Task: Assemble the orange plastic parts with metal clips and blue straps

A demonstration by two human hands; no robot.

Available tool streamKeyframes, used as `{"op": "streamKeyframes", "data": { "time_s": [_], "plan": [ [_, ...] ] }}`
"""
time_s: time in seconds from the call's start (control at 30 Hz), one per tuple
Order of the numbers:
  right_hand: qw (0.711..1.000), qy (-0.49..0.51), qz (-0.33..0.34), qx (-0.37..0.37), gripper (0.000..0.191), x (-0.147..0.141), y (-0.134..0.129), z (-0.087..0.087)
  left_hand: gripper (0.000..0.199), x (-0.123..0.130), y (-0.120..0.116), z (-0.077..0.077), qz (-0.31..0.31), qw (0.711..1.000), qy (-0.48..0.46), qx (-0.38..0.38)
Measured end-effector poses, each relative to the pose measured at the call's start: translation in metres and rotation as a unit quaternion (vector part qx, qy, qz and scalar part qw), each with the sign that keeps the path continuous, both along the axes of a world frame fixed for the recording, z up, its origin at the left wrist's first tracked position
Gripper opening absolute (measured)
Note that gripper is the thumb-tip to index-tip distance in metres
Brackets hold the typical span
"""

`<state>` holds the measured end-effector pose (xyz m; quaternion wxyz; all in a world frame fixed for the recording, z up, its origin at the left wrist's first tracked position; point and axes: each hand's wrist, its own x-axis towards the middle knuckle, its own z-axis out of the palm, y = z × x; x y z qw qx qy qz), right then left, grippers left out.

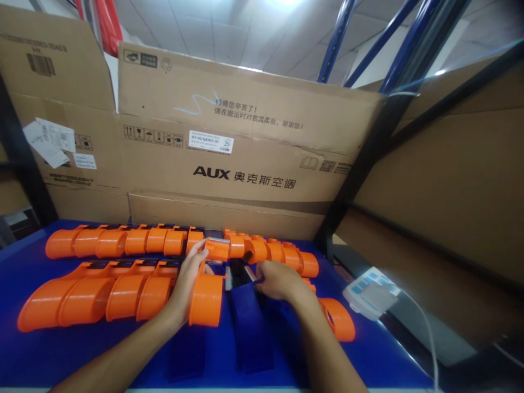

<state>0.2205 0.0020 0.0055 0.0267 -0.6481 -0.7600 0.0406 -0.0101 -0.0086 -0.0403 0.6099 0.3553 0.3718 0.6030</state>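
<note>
My left hand (189, 284) is closed around an orange plastic piece (207, 300) with a rounded, cuff-like lower end. A metallic strip shows along the top of this piece. Just to its right, my right hand (277, 281) has its fingers curled at the upper end of a dark blue fabric strap (251, 327), which hangs toward me. Black webbing (239, 273) lies between the two hands. Exactly how the strap meets the orange piece is hidden by the fingers.
Rows of similar orange pieces (85, 297) line the blue table surface (123, 357), left and behind; more (309, 265) lie to the right. Cardboard panels (245, 153) stand behind. A white device with a cable (370, 295) sits at right, near a dark metal post (360, 164).
</note>
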Motion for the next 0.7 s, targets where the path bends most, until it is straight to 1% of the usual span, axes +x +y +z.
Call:
{"op": "streamKeyframes", "data": {
  "time_s": [0.1,0.2,0.3,0.37,0.43,0.53,0.6,0.7],
  "plan": [
    [1.0,0.002,0.011,0.001,0.015,0.0,-0.002,-0.001,0.07,0.001,0.0,0.002,0.005,1.0,0.003,0.001],
    [1.0,0.007,0.018,0.015,0.014,0.0,-0.002,-0.001,0.071,0.002,-0.002,0.004,0.018,1.0,0.011,0.004],
    [0.998,0.032,0.017,0.05,0.015,0.001,0.0,0.002,0.074,0.003,-0.005,0.005,0.019,1.0,0.018,0.012],
    [0.992,0.085,0.028,0.088,0.019,0.0,0.001,0.006,0.076,0.004,-0.006,0.005,0.023,0.999,0.023,0.015],
    [0.977,0.17,0.059,0.116,0.024,-0.002,0.002,0.009,0.076,0.004,-0.006,0.004,0.028,0.999,0.032,0.019],
    [0.938,0.291,0.124,0.138,0.027,-0.009,0.001,0.01,0.073,0.005,-0.006,0.003,0.035,0.998,0.049,0.03],
    [0.914,0.331,0.162,0.171,0.029,-0.015,0.0,0.01,0.071,0.005,-0.006,0.004,0.043,0.996,0.061,0.042],
    [0.884,0.344,0.217,0.23,0.03,-0.024,-0.002,0.008,0.069,0.006,-0.007,0.006,0.052,0.993,0.075,0.069]
  ]
}}
